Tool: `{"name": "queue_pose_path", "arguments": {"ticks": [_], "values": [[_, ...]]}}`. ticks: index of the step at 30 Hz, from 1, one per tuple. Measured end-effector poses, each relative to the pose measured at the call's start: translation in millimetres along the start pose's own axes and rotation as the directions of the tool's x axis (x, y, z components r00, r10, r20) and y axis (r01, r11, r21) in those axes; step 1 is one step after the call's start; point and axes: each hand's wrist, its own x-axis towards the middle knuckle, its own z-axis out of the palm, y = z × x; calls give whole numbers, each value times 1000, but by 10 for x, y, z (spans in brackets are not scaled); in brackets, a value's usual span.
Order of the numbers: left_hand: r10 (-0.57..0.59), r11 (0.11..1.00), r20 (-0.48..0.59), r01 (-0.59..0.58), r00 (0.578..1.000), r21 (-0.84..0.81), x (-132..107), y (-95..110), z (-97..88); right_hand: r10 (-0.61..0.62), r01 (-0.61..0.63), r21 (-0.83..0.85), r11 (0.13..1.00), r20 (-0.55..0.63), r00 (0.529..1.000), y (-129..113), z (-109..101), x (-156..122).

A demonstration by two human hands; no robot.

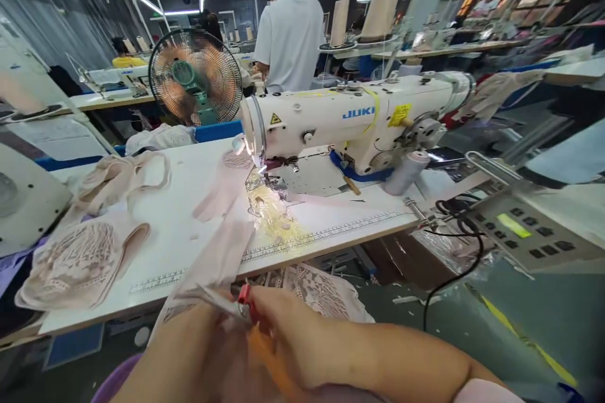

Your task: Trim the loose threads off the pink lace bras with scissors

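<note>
1. A long, pale pink cloth strip (222,245) is laid flat from under the needle of the white sewing machine (350,116) and is pulled down in front of it.
2. Small silver snips (225,303) with a red part are held low, well in front of the sewing machine, against the strip's lower end.

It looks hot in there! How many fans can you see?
1. The round black wire-caged fan with orange blades stands behind the white table, left of the white sewing machine. More may be hidden farther back.
</note>
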Motion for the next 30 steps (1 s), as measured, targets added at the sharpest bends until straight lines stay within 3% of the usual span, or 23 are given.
{"name": "queue_pose_path", "arguments": {"ticks": [5,8,10,12,15,17,21,24,30], "values": [[24,997,139,-13,990,-78,56,146,57,65,-78,-51,996,-218,974,169,-40,-13],[-54,999,190,54,980,8,64,65,26,113,-137,-89,987,-230,967,286,-73,60],[-116,991,114,108,987,77,66,-72,39,121,-154,-141,978,-220,968,311,-81,146],[-138,978,-29,141,990,151,74,-233,77,104,-153,-221,963,-221,970,282,-79,254],[-126,944,-238,191,963,270,100,-434,141,78,-159,-395,905,-213,974,182,-37,453],[-130,919,-315,234,940,318,118,-512,173,38,-130,-523,843,-183,982,129,29,606],[-120,896,-381,265,917,355,110,-582,214,-12,-26,-695,718,-50,999,110,205,891],[-124,890,-412,284,903,356,43,-653,245,20,7,-733,681,29,999,108,275,1011],[-188,893,-472,350,861,283,-116,-846,354,85,26,-733,680,114,990,62,112,1052]]}}
